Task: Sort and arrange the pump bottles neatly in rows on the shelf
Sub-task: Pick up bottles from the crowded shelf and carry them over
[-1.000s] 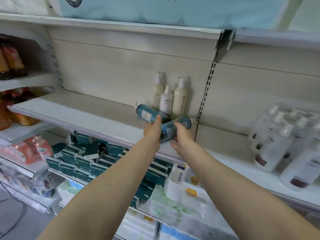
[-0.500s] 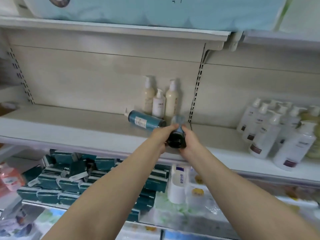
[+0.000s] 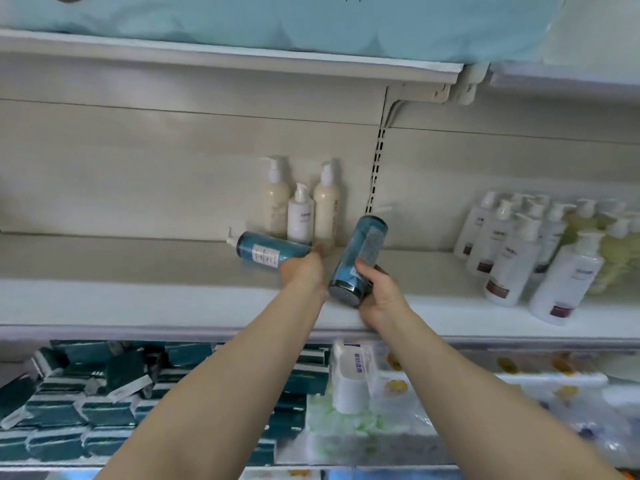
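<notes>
Right hand [image 3: 379, 296] grips a teal bottle [image 3: 360, 259], tilted above the shelf [image 3: 138, 299]. Left hand [image 3: 304, 271] grasps a second bottle [image 3: 270, 251] lying on its side.

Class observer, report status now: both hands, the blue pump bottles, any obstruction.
Right hand grips tilted blue bottle. Left hand on lying blue bottle. Cream bottles upright behind.

On the shelf [image 3: 138, 299], three upright bottles [image 3: 300, 216] stand at the back; a lying bottle [image 3: 268, 250] lies just before them; a bottle cluster [image 3: 540, 251] stands right.
</notes>
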